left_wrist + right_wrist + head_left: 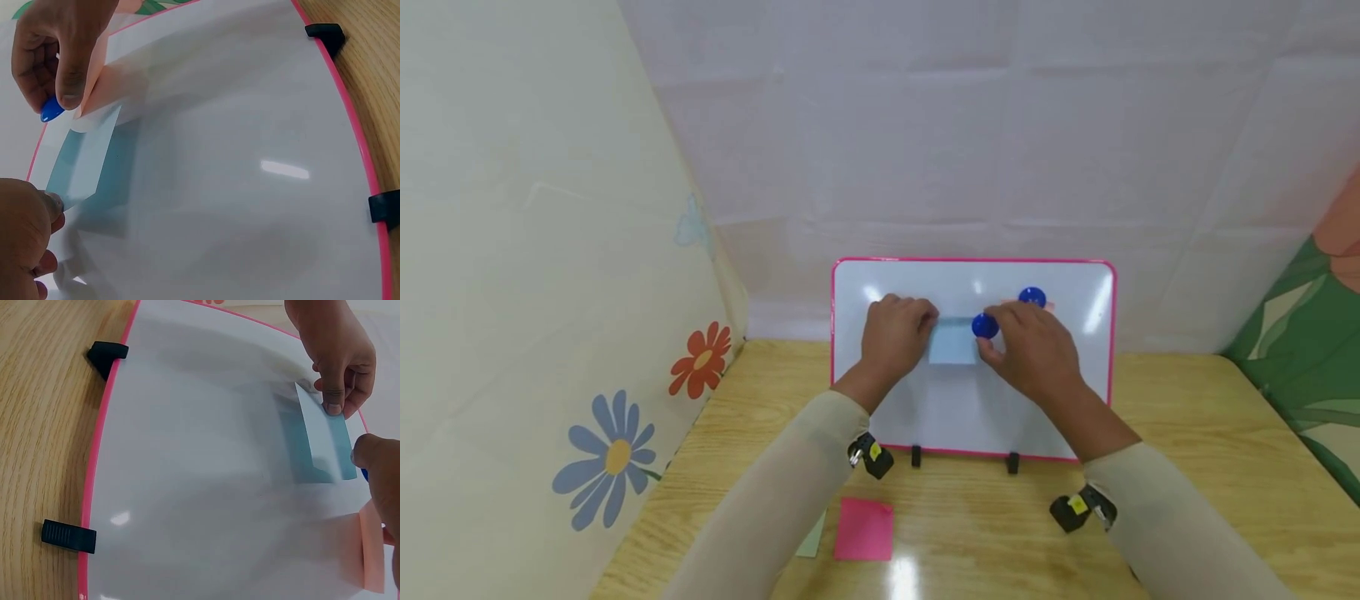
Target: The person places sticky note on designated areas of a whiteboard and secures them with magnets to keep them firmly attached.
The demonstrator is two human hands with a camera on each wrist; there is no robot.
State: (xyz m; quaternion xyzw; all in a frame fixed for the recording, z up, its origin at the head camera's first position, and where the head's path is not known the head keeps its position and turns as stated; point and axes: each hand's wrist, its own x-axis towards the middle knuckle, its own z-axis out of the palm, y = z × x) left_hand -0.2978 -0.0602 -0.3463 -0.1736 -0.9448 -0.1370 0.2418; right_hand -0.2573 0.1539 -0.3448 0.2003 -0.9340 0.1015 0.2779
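A light blue sticky note is at the middle of a pink-framed whiteboard, its lower part standing off the surface in the left wrist view. My left hand pinches the note's left end between thumb and fingers; the right wrist view shows this thumb on the paper. By the note's upper right corner, my right hand pinches a round blue magnet. Behind that hand, a second blue magnet sits over a peach sticky note, mostly hidden in the head view.
Two black feet hold the board's lower edge on the wooden table. A pink sticky note lies nearer me, with a pale green note partly behind my left sleeve. White cloth hangs behind the board.
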